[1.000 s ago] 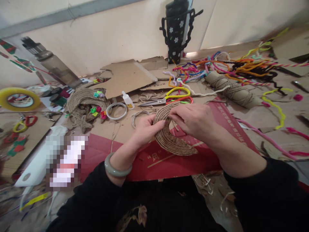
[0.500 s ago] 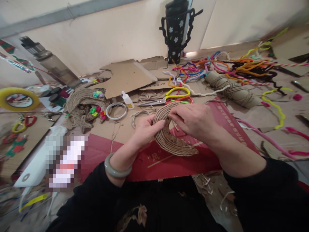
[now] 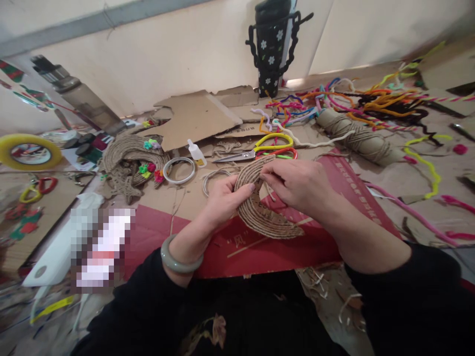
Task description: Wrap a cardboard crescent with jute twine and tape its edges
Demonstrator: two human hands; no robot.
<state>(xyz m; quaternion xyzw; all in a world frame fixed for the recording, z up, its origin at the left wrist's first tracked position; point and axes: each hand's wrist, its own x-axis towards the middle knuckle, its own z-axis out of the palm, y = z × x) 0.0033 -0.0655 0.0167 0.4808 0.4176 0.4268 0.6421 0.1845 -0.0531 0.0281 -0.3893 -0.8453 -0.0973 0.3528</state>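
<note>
A crescent-shaped piece wrapped in brown twine (image 3: pixel 260 217) is held up over a red card sheet (image 3: pixel 230 247). My left hand (image 3: pixel 222 198) grips its upper left edge, fingers closed round it. My right hand (image 3: pixel 297 185) pinches the top of the crescent from the right, fingertips pressed together on the twine. A grey-green bangle (image 3: pixel 178 257) sits on my left wrist. Both sleeves are black.
Yellow-and-red handled scissors (image 3: pixel 260 148) and a small glue bottle (image 3: pixel 196 153) lie just beyond my hands. A finished twine crescent with small flowers (image 3: pixel 133 158) and white rings (image 3: pixel 180 170) lie left. A twine spool (image 3: pixel 356 136), pipe cleaners (image 3: pixel 352 101), cardboard scraps and a black flowered bottle (image 3: pixel 272 49) are behind.
</note>
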